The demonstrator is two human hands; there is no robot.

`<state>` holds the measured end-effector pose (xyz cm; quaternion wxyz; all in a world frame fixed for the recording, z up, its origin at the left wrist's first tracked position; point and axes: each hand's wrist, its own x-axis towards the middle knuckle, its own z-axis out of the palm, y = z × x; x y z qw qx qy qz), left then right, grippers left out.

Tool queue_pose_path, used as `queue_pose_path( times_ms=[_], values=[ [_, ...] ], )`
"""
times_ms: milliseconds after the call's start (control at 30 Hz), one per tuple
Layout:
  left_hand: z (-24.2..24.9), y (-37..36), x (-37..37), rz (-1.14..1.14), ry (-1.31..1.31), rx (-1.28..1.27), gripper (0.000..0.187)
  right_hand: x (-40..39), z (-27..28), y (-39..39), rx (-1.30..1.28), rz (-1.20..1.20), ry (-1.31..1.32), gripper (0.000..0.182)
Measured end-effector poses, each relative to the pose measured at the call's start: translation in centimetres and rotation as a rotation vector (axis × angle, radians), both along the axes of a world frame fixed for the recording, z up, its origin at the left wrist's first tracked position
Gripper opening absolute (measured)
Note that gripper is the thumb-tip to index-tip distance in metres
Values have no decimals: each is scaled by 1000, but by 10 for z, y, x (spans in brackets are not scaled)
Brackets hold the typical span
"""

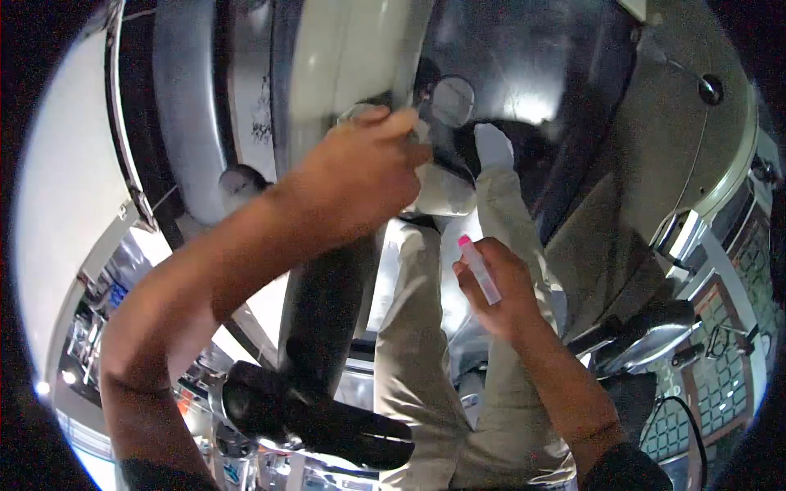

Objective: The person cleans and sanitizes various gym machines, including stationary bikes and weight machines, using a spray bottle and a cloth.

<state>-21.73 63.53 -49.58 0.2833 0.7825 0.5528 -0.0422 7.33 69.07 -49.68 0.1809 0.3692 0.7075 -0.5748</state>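
Note:
My right hand (pixel 506 290) is closed around a slim translucent tube with a pink cap (pixel 483 270), its capped end pointing up and away from me. Farther forward, my left hand (pixel 372 168) is raised with its fingers curled in. A pale, whitish bit (pixel 360 110) shows at the edge of its fingers, too blurred to name. Just beyond the left hand lie a cream curved surface (pixel 348 57) and a small round disc (pixel 452 100). Both hands are apart, above my legs in light trousers (pixel 417 327).
Black padded armrests (pixel 303 417) flank my legs at left and right. A large glossy dark curved panel (pixel 540 65) rises ahead. At the right hangs a thin cable (pixel 696 164); a framed panel of green tiles (pixel 712 368) stands lower right.

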Motion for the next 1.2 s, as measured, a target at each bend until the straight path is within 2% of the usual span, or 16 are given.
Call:
queue_pose_path(
  times_ms=[133, 167, 200, 233, 333, 367, 433, 500, 600, 633, 733, 767, 900, 1067, 1100, 1200],
  values=[
    [23, -25, -33, 210, -42, -21, 19, -14, 14, -8, 55, 82, 3, 19],
    [32, -35, -45, 248, -65, 0, 19, -20, 20, -11, -65, -39, -18, 21],
    [43, -44, -53, 288, -87, 20, 19, -26, 26, -12, -24, -1, 15, 21],
    [57, -52, -58, 294, 100, -150, 20, -32, 30, -12, 16, 39, 51, 20],
    [74, -110, -82, 333, 197, -54, 24, -56, 52, -18, 75, 101, 87, 17],
    [80, -127, -83, 526, 200, -210, 25, -65, 59, -19, 66, 114, 64, 17],
    [98, -169, -89, 608, 138, -103, 22, -80, 77, -27, 53, 99, -53, 17],
    [117, -199, -91, 684, 139, -77, 20, -86, 87, -31, 89, 94, -3, 17],
    [144, -242, -81, 1190, -277, -28, 25, -105, 113, -27, 244, 205, 90, 15],
    [148, -258, -78, 1218, -200, 52, 27, -111, 123, -22, 232, 181, 133, 14],
    [174, -288, -57, 1550, -437, 298, 23, -142, 165, -29, 200, 113, 289, 13],
    [193, -291, -47, 1718, -612, 244, 21, -152, 182, -31, 212, 151, 331, 12],
    [241, -309, -2, 2074, -680, 520, 19, -180, 251, -48, 275, 250, 365, 11],
    [290, -346, 49, 2347, -986, 669, 25, -209, 325, -110, 379, 366, 443, 12],
    [297, -350, 63, 2377, -1131, 763, 26, -209, 338, -118, 384, 396, 467, 12],
    [341, -369, 95, 2440, -1008, 670, 26, -211, 373, -142, 341, 434, 517, 14]
  ],
)
